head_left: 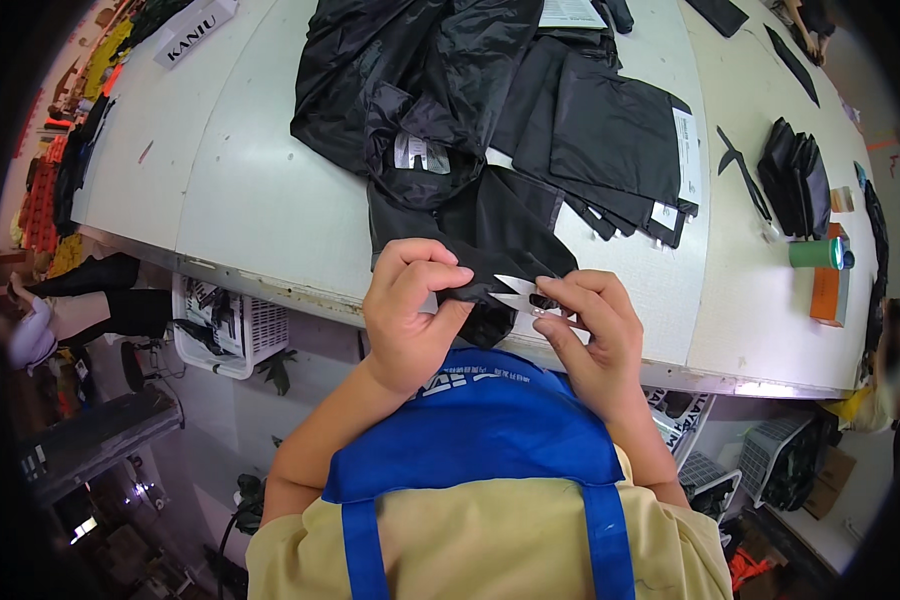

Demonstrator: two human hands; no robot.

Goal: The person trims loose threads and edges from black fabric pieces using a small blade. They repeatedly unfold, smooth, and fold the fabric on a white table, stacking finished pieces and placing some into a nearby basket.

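Observation:
A black jacket with a shiny surface lies across the table and hangs toward me over its near edge. Its collar opening shows a pale label. My left hand is closed, thumb and fingertips pinching a fold of the black cloth near that edge. In my right hand, small silver thread snips are held between thumb and fingers. Their two pointed blades are spread apart and point left, against the dark cloth just beside my left fingertips. Whether any thread lies between the blades is too small to tell.
Right of the jacket lies a stack of flat black pieces with white tags. Farther right are black scissors, a folded black bundle, a green spool and an orange box. White baskets stand below the table; other people are at both sides.

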